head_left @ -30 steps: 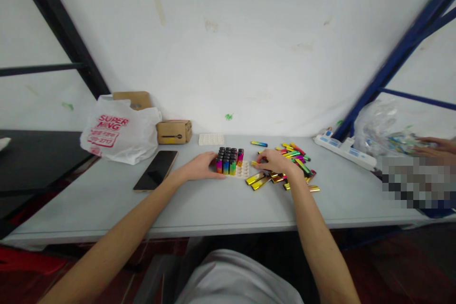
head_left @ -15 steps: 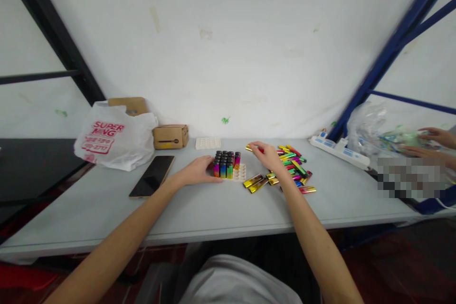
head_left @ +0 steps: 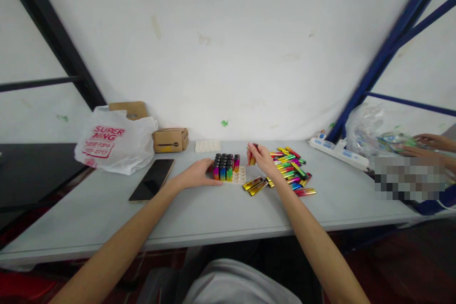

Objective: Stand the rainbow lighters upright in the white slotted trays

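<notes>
A white tray (head_left: 241, 175) on the grey table holds several upright rainbow-coloured lighters (head_left: 224, 166). My left hand (head_left: 197, 174) rests against the tray's left side, fingers curled around it. My right hand (head_left: 260, 157) is lifted just right of the tray and pinches one lighter (head_left: 253, 152) upright. A loose pile of colourful lighters (head_left: 291, 167) lies to the right, with two gold ones (head_left: 254, 185) nearer the tray.
A black phone (head_left: 152, 185) lies left of my arm. Behind it are a white plastic bag (head_left: 114, 140), two cardboard boxes (head_left: 170, 139) and a spare white tray (head_left: 207, 146). A power strip (head_left: 338, 153) and another person's hands (head_left: 432, 144) are at right.
My right hand left the pile, reached to the far side for a lighter, and now holds it upright beside the tray. My left hand stayed on the tray.
</notes>
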### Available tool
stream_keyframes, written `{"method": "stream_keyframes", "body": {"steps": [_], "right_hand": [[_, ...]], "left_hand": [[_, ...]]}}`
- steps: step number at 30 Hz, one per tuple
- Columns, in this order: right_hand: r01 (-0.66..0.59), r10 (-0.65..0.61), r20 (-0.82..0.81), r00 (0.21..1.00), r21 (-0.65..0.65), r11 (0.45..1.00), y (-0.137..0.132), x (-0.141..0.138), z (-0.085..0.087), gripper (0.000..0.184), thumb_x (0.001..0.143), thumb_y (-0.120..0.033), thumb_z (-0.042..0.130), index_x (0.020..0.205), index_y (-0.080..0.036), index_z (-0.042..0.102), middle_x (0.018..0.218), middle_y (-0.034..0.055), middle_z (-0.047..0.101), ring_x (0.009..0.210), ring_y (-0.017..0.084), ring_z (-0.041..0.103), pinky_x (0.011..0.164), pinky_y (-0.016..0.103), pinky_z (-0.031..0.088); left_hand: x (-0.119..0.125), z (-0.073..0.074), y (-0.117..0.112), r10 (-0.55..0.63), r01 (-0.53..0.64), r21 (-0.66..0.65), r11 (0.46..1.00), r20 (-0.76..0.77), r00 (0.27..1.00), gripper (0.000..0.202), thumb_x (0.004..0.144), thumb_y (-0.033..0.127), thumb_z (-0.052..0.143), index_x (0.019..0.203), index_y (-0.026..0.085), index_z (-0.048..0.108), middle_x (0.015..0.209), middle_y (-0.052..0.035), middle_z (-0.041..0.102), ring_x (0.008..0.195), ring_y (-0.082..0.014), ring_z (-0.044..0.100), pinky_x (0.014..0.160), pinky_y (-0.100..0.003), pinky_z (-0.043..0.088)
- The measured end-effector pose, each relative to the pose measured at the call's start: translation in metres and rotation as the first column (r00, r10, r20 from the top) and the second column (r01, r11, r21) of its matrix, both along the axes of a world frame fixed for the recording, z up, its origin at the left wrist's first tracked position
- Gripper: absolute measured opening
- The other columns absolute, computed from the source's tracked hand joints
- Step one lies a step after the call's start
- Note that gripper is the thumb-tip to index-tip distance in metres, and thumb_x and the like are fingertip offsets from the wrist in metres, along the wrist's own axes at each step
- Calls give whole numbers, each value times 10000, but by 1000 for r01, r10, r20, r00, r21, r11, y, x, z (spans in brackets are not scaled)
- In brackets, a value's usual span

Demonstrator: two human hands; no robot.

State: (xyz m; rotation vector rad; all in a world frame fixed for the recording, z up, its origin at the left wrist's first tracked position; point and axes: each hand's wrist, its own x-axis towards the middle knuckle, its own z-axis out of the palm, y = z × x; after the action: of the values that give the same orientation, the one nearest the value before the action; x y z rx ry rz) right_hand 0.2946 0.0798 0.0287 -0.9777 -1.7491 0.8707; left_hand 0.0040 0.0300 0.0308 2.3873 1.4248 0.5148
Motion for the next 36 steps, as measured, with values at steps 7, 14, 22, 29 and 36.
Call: {"method": "stream_keyframes", "body": {"steps": [7, 14, 22, 29, 36], "right_hand": [[-162, 95, -269, 958, -238, 958, -8, -9, 7, 664, 831, -908, 576, 784, -268, 403, 547, -106, 358, 404, 85, 337, 385, 212, 252], [-201, 30, -380, 924, -419, 885, -13, -8, 16, 716, 881, -938, 389, 655, -261, 326, 518, -101, 220, 411, 72, 167, 408, 219, 111], [-51, -180, -372, 911, -533, 844, -16, -11, 22, 481, 994, -529, 345, 596, -276, 245, 484, -99, 153, 409, 76, 73, 396, 225, 61], [32, -223, -326, 919, -502, 864, -18, -17, 22, 424, 994, -398, 338, 593, -268, 293, 463, -83, 220, 388, 71, 133, 381, 202, 85], [31, -227, -315, 922, -524, 851, -18, -17, 20, 471, 1032, -405, 343, 587, -256, 297, 470, -85, 220, 392, 63, 143, 386, 190, 89]], "left_hand": [[1, 1, 0, -7, 7, -5, 1000, 0, 1000, 734, 690, 800, 797, 1066, 176, 706, 1067, -135, 775, 969, -364, 728, 848, -427, 572], [1, 3, -1, -13, 13, 4, 1000, 5, 1000, 729, 684, 805, 796, 1058, 185, 714, 1039, -119, 775, 953, -358, 727, 827, -415, 571], [1, 3, -1, 15, -15, -16, 1000, -5, 1000, 731, 667, 806, 793, 1026, 176, 702, 1032, -135, 766, 941, -369, 722, 831, -438, 566], [3, 5, -2, 12, -12, -20, 1000, -15, 1000, 744, 666, 807, 787, 1033, 166, 698, 1049, -140, 761, 960, -372, 715, 849, -438, 555], [2, 3, -1, 7, -7, -20, 1000, 10, 1000, 728, 672, 794, 800, 1034, 172, 693, 1045, -130, 764, 950, -365, 719, 825, -426, 553]]}}
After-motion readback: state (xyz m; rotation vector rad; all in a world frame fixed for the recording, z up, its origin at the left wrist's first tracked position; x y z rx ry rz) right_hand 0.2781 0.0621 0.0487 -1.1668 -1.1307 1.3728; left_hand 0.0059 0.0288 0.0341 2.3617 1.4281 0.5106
